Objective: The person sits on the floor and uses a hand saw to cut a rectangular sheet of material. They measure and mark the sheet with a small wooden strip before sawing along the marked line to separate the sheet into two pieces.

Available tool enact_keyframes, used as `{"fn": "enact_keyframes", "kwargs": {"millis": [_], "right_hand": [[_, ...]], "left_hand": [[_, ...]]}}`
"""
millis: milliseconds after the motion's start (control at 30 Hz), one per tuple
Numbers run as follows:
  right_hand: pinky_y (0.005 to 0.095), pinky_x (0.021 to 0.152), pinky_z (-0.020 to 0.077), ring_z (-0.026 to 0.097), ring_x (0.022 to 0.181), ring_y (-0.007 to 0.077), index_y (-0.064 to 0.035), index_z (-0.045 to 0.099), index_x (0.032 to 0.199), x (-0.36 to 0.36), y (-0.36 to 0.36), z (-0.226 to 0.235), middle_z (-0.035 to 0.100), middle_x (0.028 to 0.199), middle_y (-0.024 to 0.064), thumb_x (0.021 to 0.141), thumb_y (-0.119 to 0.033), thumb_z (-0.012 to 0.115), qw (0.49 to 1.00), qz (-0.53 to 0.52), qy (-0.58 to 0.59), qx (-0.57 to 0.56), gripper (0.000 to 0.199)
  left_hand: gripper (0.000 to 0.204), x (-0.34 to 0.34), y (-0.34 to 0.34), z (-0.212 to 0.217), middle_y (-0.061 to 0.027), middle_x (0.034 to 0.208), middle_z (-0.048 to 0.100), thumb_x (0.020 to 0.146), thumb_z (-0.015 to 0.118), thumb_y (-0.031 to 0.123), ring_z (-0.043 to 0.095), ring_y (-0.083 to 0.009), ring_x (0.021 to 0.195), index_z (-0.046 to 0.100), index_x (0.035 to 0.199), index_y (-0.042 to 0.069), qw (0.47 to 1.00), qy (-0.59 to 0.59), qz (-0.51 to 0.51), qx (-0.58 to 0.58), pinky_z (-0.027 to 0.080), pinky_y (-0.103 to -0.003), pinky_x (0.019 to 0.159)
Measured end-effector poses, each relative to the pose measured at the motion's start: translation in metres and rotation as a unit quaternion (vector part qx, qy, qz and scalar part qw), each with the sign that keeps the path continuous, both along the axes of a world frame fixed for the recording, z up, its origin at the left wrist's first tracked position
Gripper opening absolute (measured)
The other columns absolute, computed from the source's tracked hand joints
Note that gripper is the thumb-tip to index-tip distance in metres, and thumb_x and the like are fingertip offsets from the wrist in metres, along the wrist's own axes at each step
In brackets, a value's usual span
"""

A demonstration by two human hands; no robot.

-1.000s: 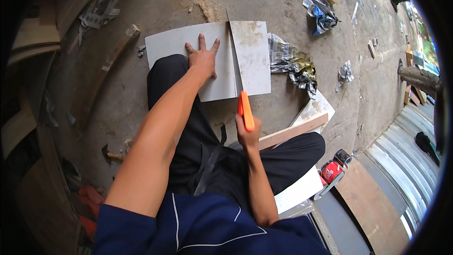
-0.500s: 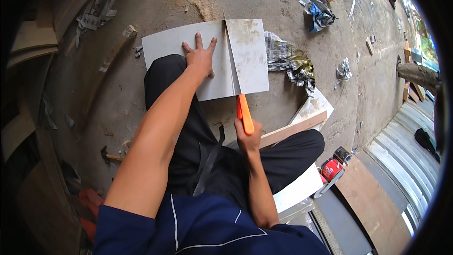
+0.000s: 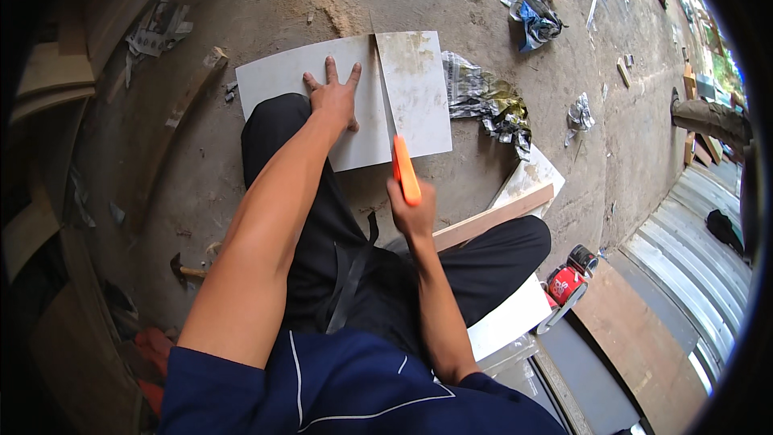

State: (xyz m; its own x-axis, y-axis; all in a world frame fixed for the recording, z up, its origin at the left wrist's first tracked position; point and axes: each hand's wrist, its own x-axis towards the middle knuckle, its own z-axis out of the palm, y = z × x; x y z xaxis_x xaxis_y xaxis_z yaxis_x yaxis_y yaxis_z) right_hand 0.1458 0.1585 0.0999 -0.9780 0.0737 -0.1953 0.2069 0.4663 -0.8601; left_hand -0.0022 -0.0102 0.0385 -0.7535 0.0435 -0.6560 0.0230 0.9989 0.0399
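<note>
A white board (image 3: 282, 72) with brownish stains on its right part lies in front of me, its left side against my bent knee. My left hand (image 3: 334, 101) presses on it with fingers spread. In my right hand (image 3: 413, 208) is the orange handle of a handsaw (image 3: 407, 171), gripped at the board's near edge. The saw's blade lies along a cut line running from the near edge to the far edge, and its thin tip shows just past the far edge.
Sawdust (image 3: 326, 4) is scattered beyond the board. Crumpled newspaper (image 3: 487, 101) lies to its right, near a wooden strip (image 3: 491, 216). A red power tool (image 3: 566, 284) stands beside my right knee, a hammer (image 3: 189, 271) on the left. Another person's leg (image 3: 713, 119) is at far right.
My right hand has pushed the saw forward, away from me, so the handle now overlaps the board's near edge. My left hand stays on the board.
</note>
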Motion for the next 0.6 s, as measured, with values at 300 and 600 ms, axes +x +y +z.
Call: {"fn": "enact_keyframes", "kwargs": {"millis": [300, 600], "right_hand": [[0.0384, 0.049, 0.0396, 0.052, 0.047, 0.0264, 0.002, 0.053, 0.064, 0.024, 0.005, -0.002, 0.051, 0.055, 0.0181, 0.08, -0.015, 0.065, 0.999, -0.014, -0.01, -0.036, 0.026], [0.0395, 0.048, 0.0399, 0.052, 0.045, 0.0307, 0.0032, 0.053, 0.064, -0.101, -0.024, -0.043, 0.05, 0.053, 0.02, 0.079, -0.017, 0.064, 0.999, -0.036, 0.008, -0.026, 0.027]], "left_hand": [[0.131, 0.003, -0.003, 0.0, -0.0292, 0.155, 0.004, 0.053, 0.09, 0.04, 0.021, -0.0513, 0.139, 0.005, 0.153, 0.032, 1.0, -0.013, 0.005, -0.008, 0.019, -0.061, 0.112], [0.132, -0.007, 0.013, 0.006, -0.0297, 0.155, 0.004, 0.052, 0.09, 0.04, 0.021, -0.0556, 0.136, 0.006, 0.153, 0.031, 1.0, -0.008, 0.0, 0.004, 0.022, -0.059, 0.112]]}}
